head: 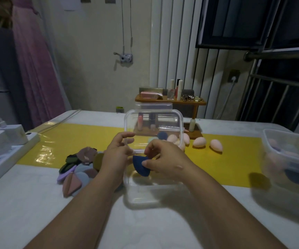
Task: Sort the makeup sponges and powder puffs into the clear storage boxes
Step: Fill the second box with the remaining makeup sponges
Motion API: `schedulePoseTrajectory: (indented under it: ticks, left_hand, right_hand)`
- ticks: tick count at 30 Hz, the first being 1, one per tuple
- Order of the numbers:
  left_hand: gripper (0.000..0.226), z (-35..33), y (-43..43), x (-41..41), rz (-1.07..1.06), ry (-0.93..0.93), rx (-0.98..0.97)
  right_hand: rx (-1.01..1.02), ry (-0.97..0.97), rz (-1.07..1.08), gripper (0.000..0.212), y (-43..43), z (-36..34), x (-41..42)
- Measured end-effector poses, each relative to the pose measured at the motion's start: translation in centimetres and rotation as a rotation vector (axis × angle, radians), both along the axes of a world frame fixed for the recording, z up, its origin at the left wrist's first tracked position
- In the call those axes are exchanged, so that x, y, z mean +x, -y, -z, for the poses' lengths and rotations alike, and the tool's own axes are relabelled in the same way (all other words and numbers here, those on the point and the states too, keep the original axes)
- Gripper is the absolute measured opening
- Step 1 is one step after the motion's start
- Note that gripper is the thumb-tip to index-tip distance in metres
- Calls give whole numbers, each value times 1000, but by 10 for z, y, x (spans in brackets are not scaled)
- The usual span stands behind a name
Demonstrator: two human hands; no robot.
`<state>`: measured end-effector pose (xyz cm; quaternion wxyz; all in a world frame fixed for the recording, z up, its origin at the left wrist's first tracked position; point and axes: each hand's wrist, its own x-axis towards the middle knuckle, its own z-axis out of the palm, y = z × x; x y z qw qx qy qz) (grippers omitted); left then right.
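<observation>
The dark blue sponge point(141, 165), a rounded wedge with a flat cut face, is in the air just above the far left corner of an open clear box point(154, 192) that sits on the white table point(37, 203) in front of the person. The right hand point(165, 159) pinches it narrowly at its right end, thumb below and fingertips curled over the top. Most of the sponge sticks out to the left of the fingers, toward the other hand, with nothing under it but the box. The left hand point(117, 153) is just beside it, its thumb and curled fingers closed on the lower left edge of the clear lid point(153, 123), which stands nearly upright behind the sponge at the far side of the box. Whether the lid is hinged to the box cannot be told. Seen through the lid are a few more sponges, blue, pale green and pink, lying on the yellow mat point(55, 141). To their right on the mat lie two pink egg-shaped sponges point(200, 141), close together. To the left of the left wrist lies a loose pile of flat powder puffs point(77, 168) in purple, pink, grey, olive and dark green, partly on the mat and partly on the table. At the right edge stands a second clear box point(288, 153), blurred, with pale sponges inside. A white power strip point(5, 153) with chargers plugged in lies at the left edge, and a wooden shelf point(170, 101) of cosmetics stands at the far side by the wall.
</observation>
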<state>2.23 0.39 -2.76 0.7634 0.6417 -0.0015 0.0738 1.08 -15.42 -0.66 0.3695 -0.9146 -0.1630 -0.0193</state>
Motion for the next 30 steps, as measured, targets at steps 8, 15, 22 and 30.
schedulePoseTrajectory:
  ticks: [8, 15, 22, 30]
  left_hand:
    - [50, 2, -1, -1, -35, 20, 10]
    - [49, 9, -1, 3, -47, 39, -19]
    - [49, 14, -2, 7, -50, 35, -51]
    - [49, 13, -2, 7, -61, 44, -35]
  right_hand:
    - [-93, 8, -40, 18, -4, 0, -2]
    - [-171, 11, -80, 13, -10, 0, -3]
    - [-216, 24, -94, 8, -11, 1, -3]
    - [-229, -115, -144, 22, -6, -2, -4]
